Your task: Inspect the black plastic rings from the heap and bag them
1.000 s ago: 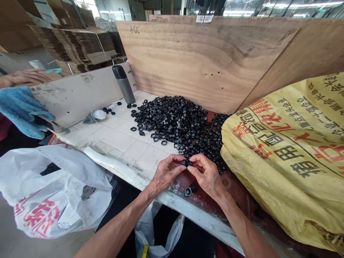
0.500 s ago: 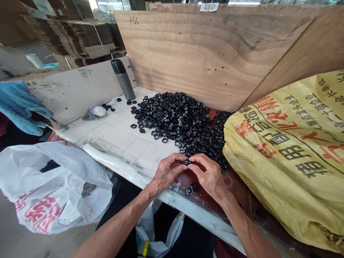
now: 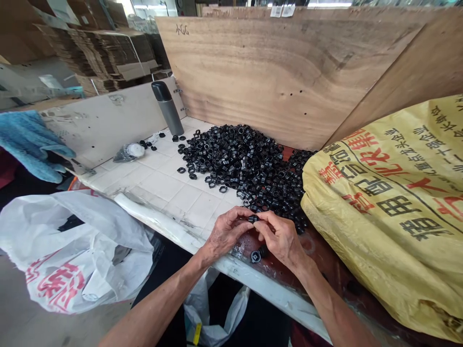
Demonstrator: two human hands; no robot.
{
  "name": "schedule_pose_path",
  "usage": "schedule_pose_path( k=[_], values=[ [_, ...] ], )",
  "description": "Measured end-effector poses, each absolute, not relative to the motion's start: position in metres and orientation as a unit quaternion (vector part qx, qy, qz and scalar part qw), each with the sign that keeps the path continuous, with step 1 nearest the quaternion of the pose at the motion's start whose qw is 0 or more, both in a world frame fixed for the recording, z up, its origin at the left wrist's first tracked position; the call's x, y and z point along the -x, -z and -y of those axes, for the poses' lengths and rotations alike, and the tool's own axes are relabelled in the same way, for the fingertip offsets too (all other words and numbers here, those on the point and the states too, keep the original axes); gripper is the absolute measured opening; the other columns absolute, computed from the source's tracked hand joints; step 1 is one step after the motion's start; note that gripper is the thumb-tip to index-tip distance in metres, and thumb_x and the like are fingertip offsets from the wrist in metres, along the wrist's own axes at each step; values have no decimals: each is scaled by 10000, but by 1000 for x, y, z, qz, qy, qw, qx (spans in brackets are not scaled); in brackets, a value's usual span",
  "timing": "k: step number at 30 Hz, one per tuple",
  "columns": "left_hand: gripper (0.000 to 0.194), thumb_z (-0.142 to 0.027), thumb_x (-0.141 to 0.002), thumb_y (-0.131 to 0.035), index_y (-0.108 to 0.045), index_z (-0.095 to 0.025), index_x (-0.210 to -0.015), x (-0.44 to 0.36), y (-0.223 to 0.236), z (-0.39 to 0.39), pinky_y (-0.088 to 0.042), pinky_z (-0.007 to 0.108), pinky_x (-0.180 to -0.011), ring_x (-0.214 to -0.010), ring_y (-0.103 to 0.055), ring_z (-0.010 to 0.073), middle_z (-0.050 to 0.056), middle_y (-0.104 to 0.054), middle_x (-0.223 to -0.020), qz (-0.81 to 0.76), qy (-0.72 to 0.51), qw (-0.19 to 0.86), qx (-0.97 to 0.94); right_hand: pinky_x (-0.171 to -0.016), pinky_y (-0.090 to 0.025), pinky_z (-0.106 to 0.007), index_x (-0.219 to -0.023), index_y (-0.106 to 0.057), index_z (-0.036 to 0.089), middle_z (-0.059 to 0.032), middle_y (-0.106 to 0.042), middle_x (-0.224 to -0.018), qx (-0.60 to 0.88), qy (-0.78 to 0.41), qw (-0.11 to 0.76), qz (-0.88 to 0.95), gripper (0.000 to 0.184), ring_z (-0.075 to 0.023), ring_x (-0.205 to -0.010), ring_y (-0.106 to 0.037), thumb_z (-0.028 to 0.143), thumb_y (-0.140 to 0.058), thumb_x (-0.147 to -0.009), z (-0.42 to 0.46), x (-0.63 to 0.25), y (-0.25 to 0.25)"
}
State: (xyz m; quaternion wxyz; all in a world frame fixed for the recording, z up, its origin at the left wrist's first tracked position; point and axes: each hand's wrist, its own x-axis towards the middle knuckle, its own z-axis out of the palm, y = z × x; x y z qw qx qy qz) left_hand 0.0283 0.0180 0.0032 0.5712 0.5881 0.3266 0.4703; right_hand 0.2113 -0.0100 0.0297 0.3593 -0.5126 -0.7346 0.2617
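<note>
— Pinching what?
— Pinches a small black fitting [image 3: 253,218] between the fingertips of left hand [image 3: 226,230] and right hand [image 3: 281,236], close together.
— Held where?
— Held over the reddish-brown tabletop [image 3: 277,271], just before the heap of black rings [image 3: 235,159].
— Near anything else?
— Yes, near another black part [image 3: 256,256] lying below the hands, and left of a yellow sack [image 3: 383,231].

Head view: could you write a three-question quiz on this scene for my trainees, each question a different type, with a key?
1. True or false: the left hand and the right hand meet at a small black part.
2. Which lies to the right of the pile of black rings? A) white plastic bag B) yellow sack C) cardboard stack
3. Fill in: the flask has a grey body and a ____ cap.

Key: 1 true; 2 B; 3 black.
</note>
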Motion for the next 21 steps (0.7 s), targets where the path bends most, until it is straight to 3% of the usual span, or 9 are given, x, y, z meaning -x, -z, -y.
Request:
schedule_pose_path(
  k=[4,6,9,10,12,14,18,21],
  values=[
    [188,-269,-880,-694,-699,-188,-1050,-28,-4,-19,-519,354,-959,-1026,-654,207,74,-694,-1067,-313,-467,527,-638,-560,-383,-254,-698,-557,199,4,-548,-582,543,-181,345,744,367,-123,-519,-516,330,-453,-1024,7,-211,-24],
    [183,-267,-873,-702,-696,-185,-1037,-29,-4,-19,-531,337,-930,-998,-658,198,69,-685,-1057,-312,-473,552,-612,-563,-390,-249,-772,-596,193,5,-565,-603,551,-194,356,729,324,-123,-526,-523,337,-453,-1025,7,-209,-25],
    [200,-267,-860,-718,-693,-188,-1041,-31,-3,-18,-540,315,-906,-983,-660,187,60,-669,-1058,-322,-486,586,-562,-666,-461,-244,-1077,-635,182,-23,-659,-779,530,-244,387,714,220,-146,-665,-611,319,-477,-1010,8,-208,-31],
    [205,-268,-858,-720,-693,-188,-1045,-31,-3,-18,-541,312,-904,-983,-661,186,59,-667,-1065,-323,-487,594,-553,-690,-470,-250,-1098,-640,180,-30,-668,-807,524,-246,390,716,224,-154,-696,-621,320,-496,-1000,9,-207,-32],
    [210,-273,-856,-721,-691,-188,-1046,-31,-4,-17,-548,307,-891,-969,-667,183,60,-666,-1077,-321,-484,605,-544,-668,-461,-256,-921,-681,183,-24,-646,-728,527,-233,378,724,245,-154,-653,-601,335,-503,-994,9,-208,-33],
    [216,-282,-853,-722,-690,-185,-1043,-30,-5,-17,-552,305,-880,-952,-670,180,62,-669,-1081,-321,-479,609,-544,-606,-431,-253,-719,-644,193,-5,-590,-609,547,-234,369,714,390,-138,-563,-554,360,-451,-1015,9,-209,-32],
    [229,-311,-859,-713,-687,-182,-1046,-29,-5,-17,-551,307,-871,-937,-668,183,66,-677,-1069,-336,-476,602,-546,-571,-414,-238,-708,-626,196,10,-587,-605,550,-284,380,687,434,-122,-545,-537,407,-413,-1021,9,-209,-35],
    [232,-311,-863,-709,-688,-185,-1057,-28,-4,-18,-547,310,-878,-951,-666,187,70,-673,-1082,-336,-476,602,-546,-580,-415,-235,-679,-616,193,14,-586,-616,543,-295,379,689,385,-122,-570,-542,387,-495,-988,10,-208,-40]
  ],
)
